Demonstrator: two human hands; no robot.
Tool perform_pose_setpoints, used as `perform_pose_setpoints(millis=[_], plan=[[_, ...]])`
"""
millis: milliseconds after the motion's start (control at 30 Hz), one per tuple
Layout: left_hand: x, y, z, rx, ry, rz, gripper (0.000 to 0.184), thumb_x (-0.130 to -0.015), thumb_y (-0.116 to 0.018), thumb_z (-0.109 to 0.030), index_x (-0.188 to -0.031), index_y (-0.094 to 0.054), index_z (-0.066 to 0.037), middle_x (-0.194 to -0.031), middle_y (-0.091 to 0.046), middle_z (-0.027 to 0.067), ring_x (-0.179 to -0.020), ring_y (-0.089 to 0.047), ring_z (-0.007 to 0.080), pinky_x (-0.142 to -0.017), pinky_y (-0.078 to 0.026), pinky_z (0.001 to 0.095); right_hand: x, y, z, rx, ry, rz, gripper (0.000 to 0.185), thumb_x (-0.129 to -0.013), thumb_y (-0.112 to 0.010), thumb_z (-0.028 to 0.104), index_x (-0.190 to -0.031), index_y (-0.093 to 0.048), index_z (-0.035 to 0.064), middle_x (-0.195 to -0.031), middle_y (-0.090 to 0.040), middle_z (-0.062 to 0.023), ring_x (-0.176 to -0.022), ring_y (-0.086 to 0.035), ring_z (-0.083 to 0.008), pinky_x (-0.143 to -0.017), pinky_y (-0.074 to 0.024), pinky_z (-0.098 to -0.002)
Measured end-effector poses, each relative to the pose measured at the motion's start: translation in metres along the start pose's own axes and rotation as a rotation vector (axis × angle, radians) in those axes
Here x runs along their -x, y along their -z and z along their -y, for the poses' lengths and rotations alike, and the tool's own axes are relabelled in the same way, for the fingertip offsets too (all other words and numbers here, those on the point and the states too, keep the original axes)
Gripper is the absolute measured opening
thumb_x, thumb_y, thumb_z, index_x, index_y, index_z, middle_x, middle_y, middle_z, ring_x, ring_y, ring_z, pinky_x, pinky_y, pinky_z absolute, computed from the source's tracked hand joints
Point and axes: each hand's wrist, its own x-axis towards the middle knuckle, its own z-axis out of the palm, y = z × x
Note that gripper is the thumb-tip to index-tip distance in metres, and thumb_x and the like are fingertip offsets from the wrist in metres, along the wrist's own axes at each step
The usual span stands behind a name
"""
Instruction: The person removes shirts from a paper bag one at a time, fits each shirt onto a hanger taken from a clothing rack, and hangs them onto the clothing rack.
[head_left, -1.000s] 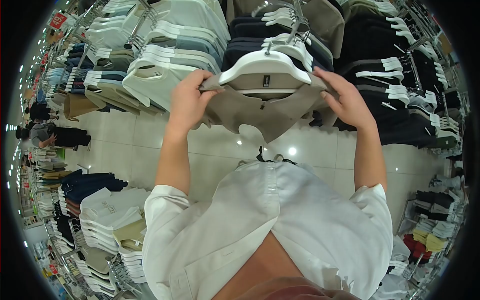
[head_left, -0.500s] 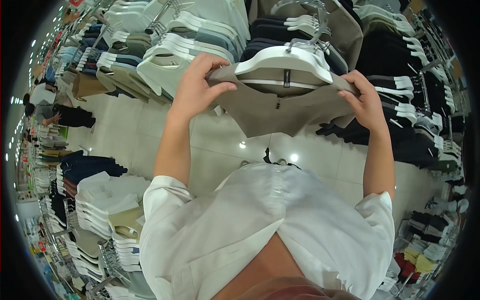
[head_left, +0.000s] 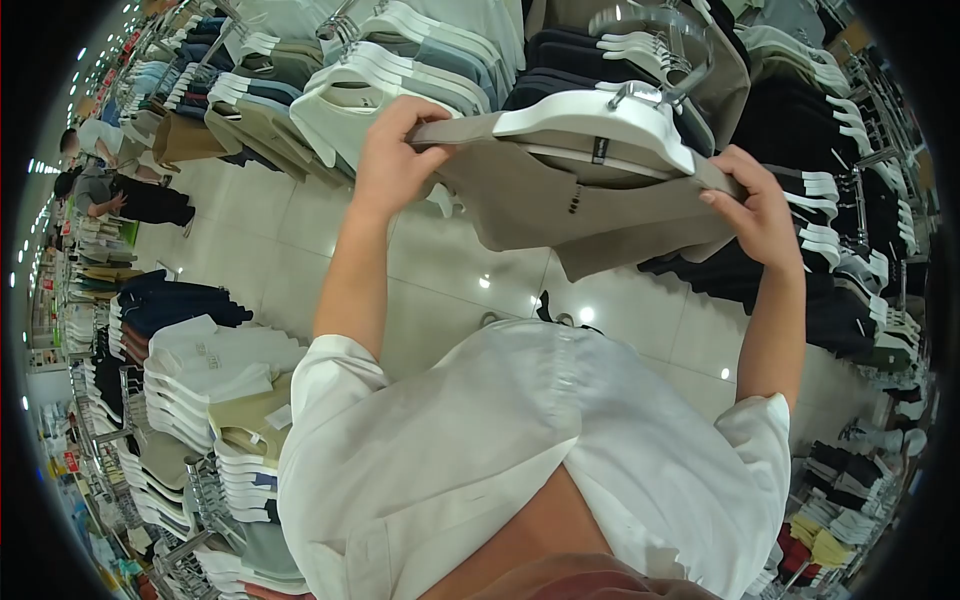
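A taupe garment (head_left: 520,205) with a dark neck label and small dark dots near its neckline hangs on a white hanger (head_left: 590,115). The hanger's metal hook is at the end of a curved chrome rack arm (head_left: 705,60). My left hand (head_left: 395,160) pinches the garment's left shoulder, thumb below and fingers over the top. At the other shoulder, my right hand (head_left: 750,205) grips the fabric in the same way. The garment's lower part hangs away from me above the tiled floor.
Light shirts (head_left: 350,105) hang at the upper left, black garments (head_left: 800,120) at the right. More racks with white shirts (head_left: 215,370) stand at the lower left. Two people are at the far left, one a person in black trousers (head_left: 150,200). Folded clothes (head_left: 835,540) lie lower right.
Both hands and the garment have shifted right in view, and the garment now looks more tilted, its right side lower. My hands have kept their grip. The surroundings have shifted with the camera.
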Motion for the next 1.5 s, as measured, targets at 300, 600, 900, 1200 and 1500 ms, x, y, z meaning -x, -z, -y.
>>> perform_pose_setpoints(millis=[300,600,900,1200,1500], plan=[[0.061,0.015,0.121,0.185,0.471,-0.089,0.044,-0.087,-0.083,-0.011,-0.127,-0.066,0.000,-0.109,-0.071,0.0048,-0.098,-0.065,0.0166,-0.092,-0.052,0.0331,-0.005,0.031,-0.007,-0.108,-0.071,0.021,0.030,-0.091,-0.079,0.016,-0.109,-0.068,-0.0052,-0.096,-0.060,-0.0014,-0.092,-0.055,-0.0120,-0.082,-0.0425,-0.0260],[0.136,-0.058,0.174,0.622,0.602,-0.112,0.079,-0.101,-0.065,-0.016,-0.165,-0.020,-0.003,-0.167,-0.033,0.0172,-0.154,-0.034,0.0293,-0.125,-0.027,0.0412,-0.022,0.036,0.038,-0.060,-0.082,-0.141,0.032,-0.085,-0.082,0.017,-0.109,-0.073,-0.0028,-0.094,-0.069,-0.0015,-0.087,-0.062,-0.0114,-0.080,-0.0493,-0.0283],[0.127,-0.144,0.148,0.535,0.819,0.101,0.082,-0.085,-0.087,-0.016,-0.151,-0.042,0.006,-0.148,-0.056,0.0200,-0.139,-0.052,0.0308,-0.117,-0.040,0.0418,-0.037,0.030,0.054,-0.345,-0.214,-0.053,0.037,-0.089,-0.082,0.032,-0.107,-0.072,0.0015,-0.093,-0.069,0.0004,-0.087,-0.060,-0.0048,-0.081,-0.0469,-0.0227],[0.139,-0.169,0.120,0.493,0.688,0.260,0.084,-0.077,-0.092,-0.016,-0.146,-0.047,0.005,-0.142,-0.060,0.0179,-0.130,-0.058,0.0288,-0.112,-0.045,0.0408,-0.049,0.031,0.126,-0.222,-0.286,-0.179,0.032,-0.089,-0.082,0.025,-0.102,-0.073,-0.0032,-0.083,-0.069,-0.0127,-0.075,-0.065,-0.0203,-0.072,-0.0513,-0.0323],[0.155,-0.285,0.049,0.354,0.230,0.131,0.100,-0.062,-0.101,-0.027,-0.140,-0.046,0.003,-0.132,-0.058,0.0178,-0.131,-0.054,0.0358,-0.109,-0.045,0.0473,-0.077,-0.012,0.147,0.302,0.120,-0.256,0.029,-0.088,-0.078,0.021,-0.098,-0.073,-0.0054,-0.097,-0.073,-0.0258,-0.099,-0.070,-0.0433,-0.088,-0.0554,-0.0486]])
